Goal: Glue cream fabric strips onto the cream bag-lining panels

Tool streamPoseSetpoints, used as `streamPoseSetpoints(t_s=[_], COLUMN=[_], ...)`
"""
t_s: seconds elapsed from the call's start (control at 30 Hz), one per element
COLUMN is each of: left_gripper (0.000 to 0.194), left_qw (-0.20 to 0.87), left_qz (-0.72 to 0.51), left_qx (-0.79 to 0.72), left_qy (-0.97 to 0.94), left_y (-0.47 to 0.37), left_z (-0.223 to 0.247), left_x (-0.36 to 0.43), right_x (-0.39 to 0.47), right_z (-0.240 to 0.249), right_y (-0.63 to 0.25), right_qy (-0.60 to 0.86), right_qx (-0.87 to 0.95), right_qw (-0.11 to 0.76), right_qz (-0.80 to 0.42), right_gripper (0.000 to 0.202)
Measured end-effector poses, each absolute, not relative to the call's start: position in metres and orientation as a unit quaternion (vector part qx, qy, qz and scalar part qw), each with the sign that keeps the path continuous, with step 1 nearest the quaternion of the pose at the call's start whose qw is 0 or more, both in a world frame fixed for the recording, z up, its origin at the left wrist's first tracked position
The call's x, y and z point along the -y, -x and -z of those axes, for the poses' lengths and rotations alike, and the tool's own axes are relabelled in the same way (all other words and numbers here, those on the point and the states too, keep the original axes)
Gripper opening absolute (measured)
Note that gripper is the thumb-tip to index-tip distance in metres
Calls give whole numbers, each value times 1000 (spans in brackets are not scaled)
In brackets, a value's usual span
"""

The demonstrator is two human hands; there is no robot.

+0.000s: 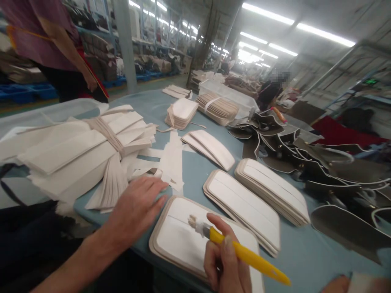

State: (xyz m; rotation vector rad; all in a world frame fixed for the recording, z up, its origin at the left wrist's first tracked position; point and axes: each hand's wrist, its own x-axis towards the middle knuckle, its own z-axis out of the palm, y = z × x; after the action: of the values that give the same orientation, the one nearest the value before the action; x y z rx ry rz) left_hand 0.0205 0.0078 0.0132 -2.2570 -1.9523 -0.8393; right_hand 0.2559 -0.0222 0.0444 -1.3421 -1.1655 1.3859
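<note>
A brush with a yellow handle is gripped in my right hand, its pale-coated bristles over the nearest stack of white rounded panels. My left hand holds nothing that shows; its fingers are apart, beside that stack's left corner and next to loose cream strips. Two more panel stacks lie to the right. Behind them is a small group of curved panels. A large bundle of cream strips, tied with a band, lies at the left.
Dark pieces with white edges crowd the right side of the blue-green table. Banded stacks and a clear plastic bin are at the back. A person stands behind at left; part of a hand shows at bottom right.
</note>
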Motion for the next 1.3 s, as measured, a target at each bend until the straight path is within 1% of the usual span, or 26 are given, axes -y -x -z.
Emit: streamPoseSetpoints(t_s=[0.07,0.17,0.4,0.5,0.57,0.73,0.8,1.03,1.17,1.23,1.3], left_gripper=[17,13,17,25,26,24,25,24,24,23,22], left_qw=[12,-16,-22,-34,-36,-38,-41,-43,-33,-30,-28], left_qz=[338,391,396,393,401,427,426,426,433,437,439], left_qx=[595,556,544,546,545,541,545,550,547,546,546], left_qy=[729,733,740,739,735,724,721,717,715,714,713], left_y=[-41,-56,-43,-42,-43,-47,-48,-51,-51,-51,-51], left_z=[-8,6,38,48,54,65,67,69,68,67,67], left_x=[20,51,68,69,70,70,71,69,68,67,67], right_x=[15,6,2,5,6,-1,-3,0,-1,-1,-1], right_z=[-47,-47,-43,-42,-41,-30,-25,-15,-14,-18,-25], right_y=[-246,-242,-242,-242,-240,-232,-228,-223,-229,-233,-237], right_qy=[554,561,563,541,516,526,540,586,620,639,654], right_qx=[456,464,459,437,422,424,427,491,524,544,558], right_qw=[410,382,327,329,336,322,330,333,402,416,417], right_qz=[-563,-570,-605,-639,-665,-663,-646,-551,-424,-350,-297], right_gripper=[80,84,82,80,79,90,90,76,60,51,47])
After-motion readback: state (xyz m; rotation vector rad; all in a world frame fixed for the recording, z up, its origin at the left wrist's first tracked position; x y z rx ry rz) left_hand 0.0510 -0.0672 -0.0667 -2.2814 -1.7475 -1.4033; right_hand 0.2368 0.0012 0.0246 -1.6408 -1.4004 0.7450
